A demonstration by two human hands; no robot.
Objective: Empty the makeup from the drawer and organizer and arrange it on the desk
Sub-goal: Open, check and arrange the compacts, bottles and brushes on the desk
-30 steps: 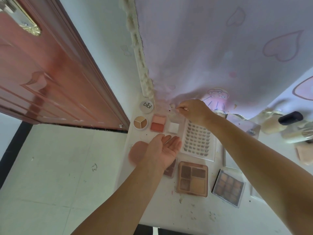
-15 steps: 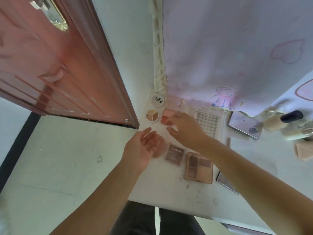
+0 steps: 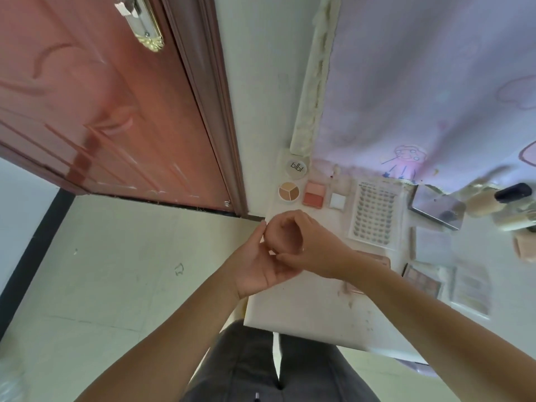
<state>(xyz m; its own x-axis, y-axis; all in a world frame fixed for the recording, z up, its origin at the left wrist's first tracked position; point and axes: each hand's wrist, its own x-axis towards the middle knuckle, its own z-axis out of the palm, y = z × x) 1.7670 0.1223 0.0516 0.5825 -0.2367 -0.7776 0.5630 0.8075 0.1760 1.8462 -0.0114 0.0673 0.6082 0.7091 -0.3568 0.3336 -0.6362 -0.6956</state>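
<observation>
My left hand (image 3: 258, 265) lies palm up and open over the left edge of the white desk (image 3: 304, 311). My right hand (image 3: 301, 242) sits on top of it with curled fingers touching the left palm; nothing shows inside them. Behind the hands runs a row of makeup: a round lid (image 3: 295, 168), a three-shade round pot (image 3: 289, 192), a pink blush palette (image 3: 314, 193), a small white square pan (image 3: 337, 201) and a false-lash tray (image 3: 374, 216). My right arm covers most of a brown palette (image 3: 377, 256).
A mirrored compact (image 3: 436, 206), beige bottles (image 3: 490, 201), an eyeshadow palette (image 3: 422, 281) and clear packets (image 3: 471, 288) lie to the right. A lilac curtain (image 3: 420, 82) hangs behind the desk. A red door (image 3: 87, 111) stands to the left, and pale floor tiles (image 3: 116, 271) lie below it.
My right hand has come back from the wall side of the desk to my left palm. My left hand has drawn back toward me, off the desk edge. The view has tilted down.
</observation>
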